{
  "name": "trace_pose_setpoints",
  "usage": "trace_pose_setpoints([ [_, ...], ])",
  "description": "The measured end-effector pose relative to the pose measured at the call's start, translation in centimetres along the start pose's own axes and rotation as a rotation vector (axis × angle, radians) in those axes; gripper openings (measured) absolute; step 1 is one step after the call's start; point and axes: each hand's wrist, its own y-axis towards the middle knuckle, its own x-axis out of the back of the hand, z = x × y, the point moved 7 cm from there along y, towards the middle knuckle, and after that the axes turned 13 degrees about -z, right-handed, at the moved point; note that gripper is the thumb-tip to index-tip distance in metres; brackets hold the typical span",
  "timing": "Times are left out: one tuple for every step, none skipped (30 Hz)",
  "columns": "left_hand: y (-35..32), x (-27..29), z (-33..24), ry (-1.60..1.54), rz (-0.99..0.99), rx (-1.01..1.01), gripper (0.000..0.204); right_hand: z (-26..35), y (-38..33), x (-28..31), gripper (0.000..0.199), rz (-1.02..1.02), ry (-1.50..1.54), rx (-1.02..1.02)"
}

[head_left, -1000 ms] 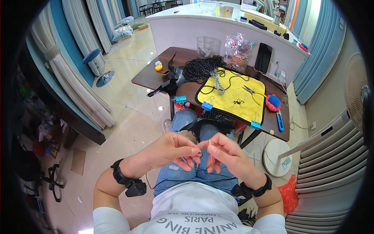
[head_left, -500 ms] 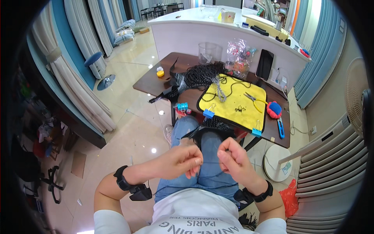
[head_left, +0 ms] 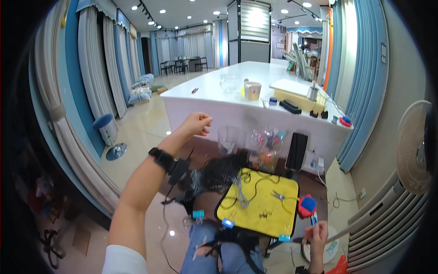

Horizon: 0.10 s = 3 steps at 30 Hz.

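Observation:
My left hand (head_left: 199,124) is raised far forward, in front of the white counter's side. Its fingertips are pinched together; whatever lies between them is too fine to make out. My right hand (head_left: 316,233) is low at the table's right edge, fingers closed, overlapping the lower end of a blue utility knife (head_left: 314,219). Whether it grips the knife or only passes in front is unclear. Beside that knife sits a red and blue pincushion (head_left: 307,206). Yellow-handled pliers (head_left: 284,199), black cord (head_left: 258,182) and small dark beads (head_left: 264,214) lie on a yellow mat (head_left: 248,217).
Binder clips (head_left: 228,223) hold the mat's near edge. Black braided hair (head_left: 221,170), a clear tub (head_left: 229,139), plastic bags (head_left: 266,148) and a phone (head_left: 296,151) stand or lie farther back. A white counter (head_left: 207,98) rises behind; a fan (head_left: 413,137) is at right.
My hands have parted from close together over my lap. The left swung up and forward; the right moved right, beside the knife. The view has tilted upward.

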Motion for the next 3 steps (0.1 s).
trace_pose_setpoints([
  [3.4, -0.2, -0.4, -0.009, -0.047, -0.004, 0.026, -1.5, 0.8, 0.4, 0.016, -0.004, 0.013, 0.009],
  [6.3, -0.4, -0.7, -0.018, -0.095, -0.005, 0.027, -3.1, 1.5, 1.3, 0.018, -0.072, 0.047, 0.000],
  [9.1, -0.4, -1.2, -0.062, -0.142, -0.041, 0.034, -4.6, 2.0, 2.2, 0.022, -0.138, 0.081, -0.011],
])
